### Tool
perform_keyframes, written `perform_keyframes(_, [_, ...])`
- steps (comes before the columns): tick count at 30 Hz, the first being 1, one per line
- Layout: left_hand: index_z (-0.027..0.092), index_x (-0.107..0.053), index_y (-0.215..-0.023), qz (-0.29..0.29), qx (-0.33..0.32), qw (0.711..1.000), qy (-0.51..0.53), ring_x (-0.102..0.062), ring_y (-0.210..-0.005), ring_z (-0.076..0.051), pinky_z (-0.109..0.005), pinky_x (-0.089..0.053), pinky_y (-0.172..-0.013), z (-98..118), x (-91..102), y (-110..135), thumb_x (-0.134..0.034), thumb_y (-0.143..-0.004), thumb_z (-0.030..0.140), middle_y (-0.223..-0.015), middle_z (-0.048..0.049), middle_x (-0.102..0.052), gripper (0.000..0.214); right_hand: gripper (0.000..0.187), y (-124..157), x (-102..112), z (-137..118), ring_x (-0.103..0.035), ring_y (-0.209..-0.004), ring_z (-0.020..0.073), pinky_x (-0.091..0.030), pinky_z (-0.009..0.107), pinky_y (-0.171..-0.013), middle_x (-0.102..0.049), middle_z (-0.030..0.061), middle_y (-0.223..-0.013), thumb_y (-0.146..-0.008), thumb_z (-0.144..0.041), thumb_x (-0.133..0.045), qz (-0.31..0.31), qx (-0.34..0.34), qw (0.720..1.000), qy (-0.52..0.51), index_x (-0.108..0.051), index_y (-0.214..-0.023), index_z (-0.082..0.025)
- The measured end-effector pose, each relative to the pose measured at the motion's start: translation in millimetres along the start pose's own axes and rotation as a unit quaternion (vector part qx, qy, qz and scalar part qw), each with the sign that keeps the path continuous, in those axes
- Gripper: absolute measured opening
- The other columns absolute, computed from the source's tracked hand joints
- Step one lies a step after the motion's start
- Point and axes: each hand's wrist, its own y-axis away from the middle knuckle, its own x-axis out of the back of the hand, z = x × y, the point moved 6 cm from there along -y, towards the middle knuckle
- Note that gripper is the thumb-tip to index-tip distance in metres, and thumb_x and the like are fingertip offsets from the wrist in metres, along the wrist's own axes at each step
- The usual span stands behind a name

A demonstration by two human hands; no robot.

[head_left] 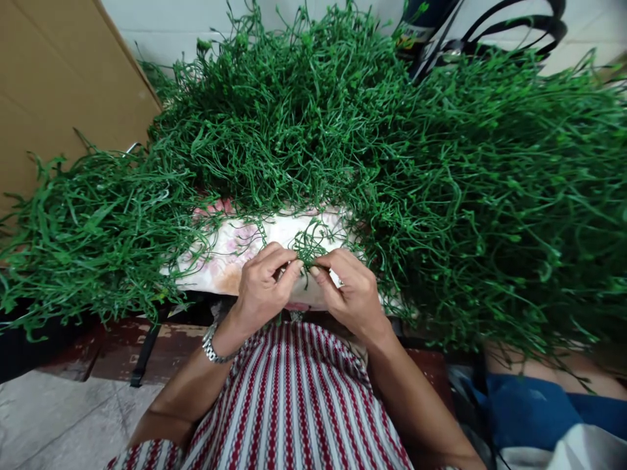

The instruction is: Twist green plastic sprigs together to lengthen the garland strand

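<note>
My left hand [268, 277] and my right hand [349, 287] meet over a pale flowered cloth [230, 248]. Thumbs and forefingers of both pinch a small green sprig [310, 243] with thin, curling stems. The sprig spreads upward between the hands, and its pinched base is partly hidden by the fingertips. Around the cloth lies a large heap of similar thin green stems [294, 124] with small bud-like tips. Whether they are real or plastic I cannot tell. A smaller pile of green stems [98, 235] lies to the left.
A cardboard box [59, 78] stands at the back left. Behind the heap are a dark bag [424, 29] and black straps [519, 26]. Stems spill over the front edge on the right, above a blue and white cloth [531, 411]. A worn wooden surface [120, 349] shows below.
</note>
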Motion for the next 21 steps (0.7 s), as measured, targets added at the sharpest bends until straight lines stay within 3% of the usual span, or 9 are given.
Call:
perform_keyframes(4, [0.017,-0.058,-0.080,-0.012,-0.008,1.000,0.001,-0.056,-0.077,-0.013,-0.025,-0.045,-0.072,3.8,-0.2,-0.6,-0.049,-0.080,0.012,-0.078,-0.0028,-0.059,0.011,0.011,1.9,-4.4,-3.6,-0.049,-0.070,0.0170,-0.039,0.031,-0.065,-0.057,0.0050,-0.072,-0.086,-0.018,-0.047,-0.017,0.020,0.999,0.027,-0.058,-0.082,-0.017])
perform_keyframes(8, [0.017,-0.061,-0.081,-0.026,0.034,0.996,0.077,-0.058,-0.077,-0.013,-0.023,-0.047,-0.067,-5.5,-1.8,0.1,-0.050,-0.077,0.011,-0.081,-0.0037,-0.062,0.013,0.010,4.2,-10.5,-3.2,-0.049,-0.073,0.0178,-0.040,0.031,-0.067,-0.057,0.0057,-0.075,-0.087,-0.021,-0.048,-0.038,0.022,0.999,0.030,-0.057,-0.087,-0.017])
perform_keyframes(14, [0.018,-0.065,-0.075,-0.055,0.039,0.982,0.177,-0.060,-0.084,-0.017,-0.028,-0.048,-0.073,-13.3,-3.9,-0.6,-0.057,-0.076,0.016,-0.081,-0.0057,-0.064,0.008,0.015,7.9,-12.8,-0.3,-0.050,-0.075,0.0181,-0.041,0.033,-0.069,-0.058,0.0063,-0.079,-0.084,-0.032,-0.055,-0.095,0.014,0.995,0.034,-0.057,-0.081,-0.017])
perform_keyframes(18, [0.017,-0.065,-0.076,-0.062,0.056,0.976,0.203,-0.060,-0.079,-0.015,-0.026,-0.048,-0.068,-15.2,-5.1,0.0,-0.056,-0.078,0.017,-0.079,-0.0053,-0.065,0.009,0.019,3.5,9.6,-15.2,-0.055,-0.078,0.0183,-0.045,0.033,-0.072,-0.060,0.0060,-0.084,-0.078,-0.030,-0.062,0.001,0.050,0.997,-0.054,-0.057,-0.092,-0.017])
perform_keyframes(21, [0.017,-0.066,-0.076,-0.079,0.088,0.968,0.220,-0.060,-0.075,-0.015,-0.025,-0.047,-0.067,-16.8,-9.0,1.9,-0.057,-0.075,0.016,-0.077,-0.0042,-0.065,0.008,0.027,-6.0,17.2,-25.2,-0.057,-0.088,0.0175,-0.047,0.032,-0.076,-0.062,0.0069,-0.096,-0.081,-0.015,-0.052,0.035,0.079,0.989,-0.120,-0.053,-0.108,-0.018])
